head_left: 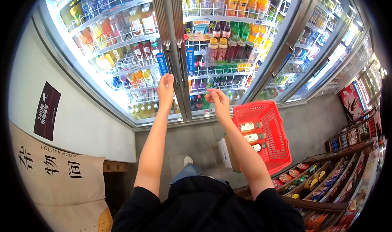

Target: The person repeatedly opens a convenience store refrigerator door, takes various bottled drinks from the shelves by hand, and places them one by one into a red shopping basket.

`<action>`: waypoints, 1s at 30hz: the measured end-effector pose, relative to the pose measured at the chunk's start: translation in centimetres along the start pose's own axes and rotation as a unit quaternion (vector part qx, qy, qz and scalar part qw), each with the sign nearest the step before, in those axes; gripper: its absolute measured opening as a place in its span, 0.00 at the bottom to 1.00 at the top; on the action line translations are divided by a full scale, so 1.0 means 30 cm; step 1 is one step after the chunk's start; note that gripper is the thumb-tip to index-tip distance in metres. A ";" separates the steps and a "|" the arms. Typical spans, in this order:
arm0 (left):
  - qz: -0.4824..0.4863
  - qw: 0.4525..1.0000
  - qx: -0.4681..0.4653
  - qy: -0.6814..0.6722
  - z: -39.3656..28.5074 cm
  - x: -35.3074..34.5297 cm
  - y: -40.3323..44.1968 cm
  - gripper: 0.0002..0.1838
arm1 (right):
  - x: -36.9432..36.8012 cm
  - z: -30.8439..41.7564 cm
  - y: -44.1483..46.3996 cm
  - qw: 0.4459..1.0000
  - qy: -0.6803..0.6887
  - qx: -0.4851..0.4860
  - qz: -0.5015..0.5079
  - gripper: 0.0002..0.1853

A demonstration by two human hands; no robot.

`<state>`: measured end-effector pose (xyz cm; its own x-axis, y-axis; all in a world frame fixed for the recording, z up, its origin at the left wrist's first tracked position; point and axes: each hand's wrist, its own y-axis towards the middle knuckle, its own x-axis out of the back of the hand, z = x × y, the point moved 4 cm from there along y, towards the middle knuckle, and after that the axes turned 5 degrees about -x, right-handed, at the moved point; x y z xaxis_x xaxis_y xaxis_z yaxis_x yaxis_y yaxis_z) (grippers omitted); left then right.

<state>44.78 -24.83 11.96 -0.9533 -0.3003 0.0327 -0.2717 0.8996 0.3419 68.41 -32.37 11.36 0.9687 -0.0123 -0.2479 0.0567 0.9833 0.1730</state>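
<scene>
My left hand (165, 92) by blue label (162, 63), right hand (219, 102) near red basket (286, 141), fingers narrow, grip unclear; best go gently.

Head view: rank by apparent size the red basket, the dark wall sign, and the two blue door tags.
1. Red basket
2. Dark wall sign
3. Left blue door tag and right blue door tag: too alike to rank.

I read LOCKER ROOM and 杂物间 near the top edge of the cloth (67, 193), 24小时 on the dark sign (47, 111)
</scene>
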 end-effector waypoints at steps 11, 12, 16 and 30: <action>0.012 0.988 0.027 0.149 0.072 -0.051 0.481 0.41 | -0.173 -0.044 0.254 0.999 -0.035 -0.025 0.017 0.15; 0.038 0.985 0.061 0.158 0.099 -0.064 0.511 0.42 | -0.180 -0.056 0.269 0.999 -0.026 -0.025 0.016 0.15; 0.107 0.972 0.132 -0.163 0.155 -0.174 0.565 0.38 | -0.203 -0.107 0.321 0.998 0.011 -0.059 -0.004 0.15; 0.072 0.962 0.135 -0.228 0.196 -0.180 0.573 0.25 | -0.315 -0.176 0.358 0.986 0.086 -0.136 -0.047 0.19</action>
<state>44.47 -5.88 12.15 -0.9254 -0.0520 -0.3754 -0.0986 0.9894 0.1061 58.60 -20.74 10.52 0.9056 -0.0973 -0.4129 0.0545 0.9920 -0.1141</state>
